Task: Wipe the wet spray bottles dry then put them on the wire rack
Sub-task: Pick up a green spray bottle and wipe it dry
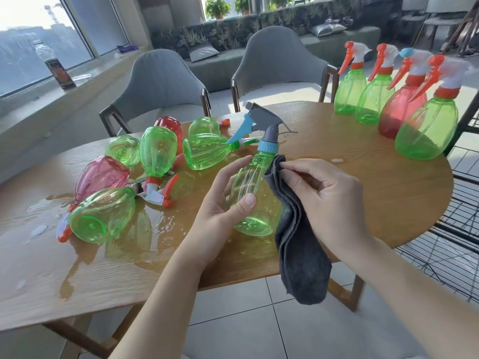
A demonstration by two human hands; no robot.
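Two hands busy: left hand (223, 203) grips green spray bottle (255, 200); right hand (329, 193) pinches grey cloth (298, 244) against it.

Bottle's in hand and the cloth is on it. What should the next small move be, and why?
Probably draw the grey cloth down the green bottle: the right hand pinches it against the bottle's shoulder, while the left hand holds the bottle upright.

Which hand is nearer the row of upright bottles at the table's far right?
Right. The right hand, pinching the grey cloth, sits below the upright bottles; the left hand is further left, gripping the green bottle.
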